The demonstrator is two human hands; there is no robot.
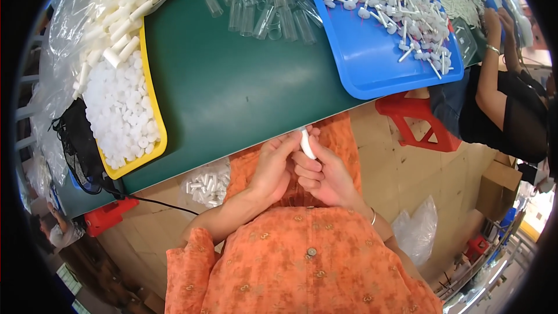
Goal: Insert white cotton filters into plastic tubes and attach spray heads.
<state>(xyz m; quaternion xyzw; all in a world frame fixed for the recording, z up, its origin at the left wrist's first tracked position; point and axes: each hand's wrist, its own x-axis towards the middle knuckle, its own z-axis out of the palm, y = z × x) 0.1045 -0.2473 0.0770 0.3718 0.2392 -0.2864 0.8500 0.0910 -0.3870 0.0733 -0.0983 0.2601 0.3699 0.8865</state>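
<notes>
Holding one white tube [306, 145], the right hand [331, 177] grasps it closely and the left hand [273, 166] pinches at its far end. Work seems partly done: joined sticks [427, 35] lie in the blue tray [372, 64], ahead-right of the grip; to its left, many loose caps [125, 107] remain.

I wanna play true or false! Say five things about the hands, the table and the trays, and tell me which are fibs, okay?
1. The right hand holds a small white piece. True.
2. The left hand is far from that piece. False: its fingers are right by it.
3. The table is pink. False: it is green.
4. Clear tubes lie on the table. True.
5. The blue tray is left of the yellow tray. False: it is to the right.
</notes>
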